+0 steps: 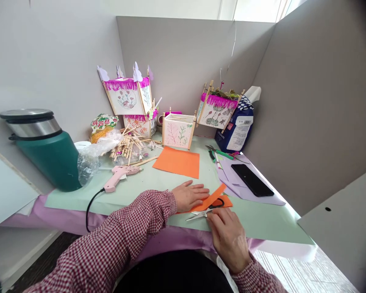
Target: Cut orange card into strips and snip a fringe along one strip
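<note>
The left hand (pixel 189 196) is pressing flat on an orange strip (pixel 210 199), its fingers spread and unclenched, while the scissors (pixel 199 215) are lying just below the strip, long axis running sideways, blades pointing left; the right hand (pixel 228 240) is nearer them, though whether its fingers are gripping I cannot tell

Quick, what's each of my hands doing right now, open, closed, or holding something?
Left hand: open, flat on the orange paper, holding nothing.
Right hand: curled, fingertips at the scissors; cannot tell whether it grips them.
</note>
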`<state>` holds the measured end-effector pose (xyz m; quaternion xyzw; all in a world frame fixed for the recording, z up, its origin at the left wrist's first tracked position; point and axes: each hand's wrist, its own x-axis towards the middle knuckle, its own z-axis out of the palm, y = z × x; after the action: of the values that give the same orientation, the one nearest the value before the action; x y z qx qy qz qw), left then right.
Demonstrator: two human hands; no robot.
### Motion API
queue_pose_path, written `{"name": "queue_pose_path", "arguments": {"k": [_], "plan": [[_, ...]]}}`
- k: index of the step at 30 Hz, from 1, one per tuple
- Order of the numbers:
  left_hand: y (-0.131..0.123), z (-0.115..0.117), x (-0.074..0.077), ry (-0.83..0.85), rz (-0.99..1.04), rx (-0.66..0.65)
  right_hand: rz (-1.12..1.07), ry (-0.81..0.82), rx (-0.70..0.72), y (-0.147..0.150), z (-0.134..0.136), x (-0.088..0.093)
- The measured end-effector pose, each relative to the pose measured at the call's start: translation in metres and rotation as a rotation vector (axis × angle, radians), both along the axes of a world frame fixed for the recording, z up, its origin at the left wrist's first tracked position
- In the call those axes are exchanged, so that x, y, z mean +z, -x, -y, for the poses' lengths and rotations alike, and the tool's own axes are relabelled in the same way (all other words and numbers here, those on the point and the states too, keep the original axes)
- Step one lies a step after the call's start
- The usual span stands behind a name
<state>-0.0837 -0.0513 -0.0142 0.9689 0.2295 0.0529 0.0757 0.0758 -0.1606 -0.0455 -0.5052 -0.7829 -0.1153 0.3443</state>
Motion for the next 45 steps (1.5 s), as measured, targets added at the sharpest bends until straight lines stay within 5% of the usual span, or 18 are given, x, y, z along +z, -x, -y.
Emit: {"name": "queue_pose_path", "arguments": {"k": [13,23,31,45], "plan": [[0.000,0.000,-0.003,-0.028,0.048,0.024,-0.014,0.023,0.018,0.010,0.003,0.001],[-0.015,-0.003,-0.010,-0.300,0.078,0.377,0.018,0.077,0.044,-0.007,-0.026,0.008],[0.017,-0.006,-0.003,-0.178,0.009,0.175,-0.004,0.086,0.051,-0.008,-0.026,0.008],[0.024,-0.009,-0.012,-0.121,-0.001,0.196,0.059,0.038,0.077,0.004,-0.022,0.007]]}}
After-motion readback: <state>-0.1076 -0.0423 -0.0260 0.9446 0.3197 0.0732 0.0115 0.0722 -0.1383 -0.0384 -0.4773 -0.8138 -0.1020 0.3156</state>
